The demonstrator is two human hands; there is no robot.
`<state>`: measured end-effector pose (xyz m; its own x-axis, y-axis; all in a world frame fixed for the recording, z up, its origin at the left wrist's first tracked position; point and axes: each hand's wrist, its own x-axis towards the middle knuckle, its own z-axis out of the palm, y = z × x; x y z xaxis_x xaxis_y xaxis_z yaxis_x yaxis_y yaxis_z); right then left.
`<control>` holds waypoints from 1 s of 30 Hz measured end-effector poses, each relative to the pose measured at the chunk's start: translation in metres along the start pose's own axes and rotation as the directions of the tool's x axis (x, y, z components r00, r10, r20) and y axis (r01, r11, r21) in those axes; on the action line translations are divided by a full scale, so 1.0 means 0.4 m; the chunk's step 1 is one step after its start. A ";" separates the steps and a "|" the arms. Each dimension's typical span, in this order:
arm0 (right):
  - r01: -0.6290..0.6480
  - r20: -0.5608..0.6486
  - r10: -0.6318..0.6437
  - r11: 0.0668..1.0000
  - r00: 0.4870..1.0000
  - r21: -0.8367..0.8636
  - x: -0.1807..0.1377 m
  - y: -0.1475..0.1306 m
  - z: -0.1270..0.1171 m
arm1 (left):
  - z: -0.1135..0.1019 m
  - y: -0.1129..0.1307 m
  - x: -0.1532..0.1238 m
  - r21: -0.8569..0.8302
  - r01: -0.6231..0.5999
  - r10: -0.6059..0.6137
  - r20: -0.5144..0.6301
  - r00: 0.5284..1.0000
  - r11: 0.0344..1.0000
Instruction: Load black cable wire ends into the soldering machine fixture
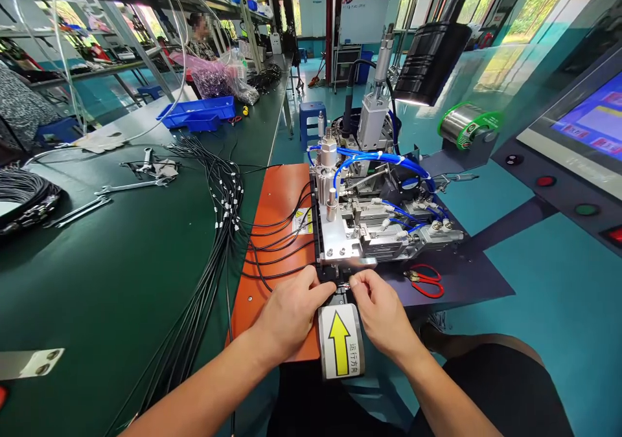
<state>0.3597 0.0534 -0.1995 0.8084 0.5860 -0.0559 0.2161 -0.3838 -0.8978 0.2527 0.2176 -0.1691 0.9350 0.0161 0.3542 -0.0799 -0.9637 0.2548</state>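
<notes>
At the machine's (pixel 369 223) front edge, left hand (pixel 291 311) and right hand (pixel 383 314) pinch a thin wire end (pixel 344 286) between them, fingers closed; its length runs leftward.

Both hands meet at the front edge of the metal machine (pixel 369 230), the left hand (pixel 291 311) and right hand (pixel 381 314) pinching a thin wire end (pixel 343 286) just above the yellow arrow label (pixel 340 345), with black cables (pixel 218 230) fanned across the green counter (pixel 97 281) and red scissors (pixel 426 280) just right.
</notes>
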 end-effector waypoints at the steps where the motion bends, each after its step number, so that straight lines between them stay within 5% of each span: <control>1: -0.030 0.011 0.029 0.999 1.000 0.020 0.000 0.001 -0.001 | 0.000 0.000 0.000 0.002 0.002 -0.002 0.002 1.000 1.000; 7: -0.236 0.115 0.217 0.954 0.969 0.187 0.001 -0.001 -0.018 | 0.005 -0.002 -0.008 0.005 0.018 -0.018 0.036 0.999 1.000; 19: 0.051 -0.052 -0.051 0.999 0.997 -0.006 -0.003 0.013 0.022 | -0.023 -0.005 -0.007 -0.129 0.063 -0.048 0.111 0.993 0.990; 23: 0.075 -0.085 -0.078 0.997 0.993 -0.029 -0.003 0.013 0.025 | -0.021 -0.006 -0.008 -0.135 0.056 -0.056 0.003 0.998 0.989; 30: -0.003 -0.064 0.003 1.000 0.998 -0.003 0.004 0.015 0.037 | -0.029 0.007 0.001 -0.113 0.137 -0.133 0.040 0.990 0.984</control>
<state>0.3541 0.0625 -0.2114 0.8423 0.5381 -0.0309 0.2150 -0.3880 -0.8962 0.2488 0.2181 -0.1578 0.9504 0.1334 0.2810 0.0102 -0.9162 0.4006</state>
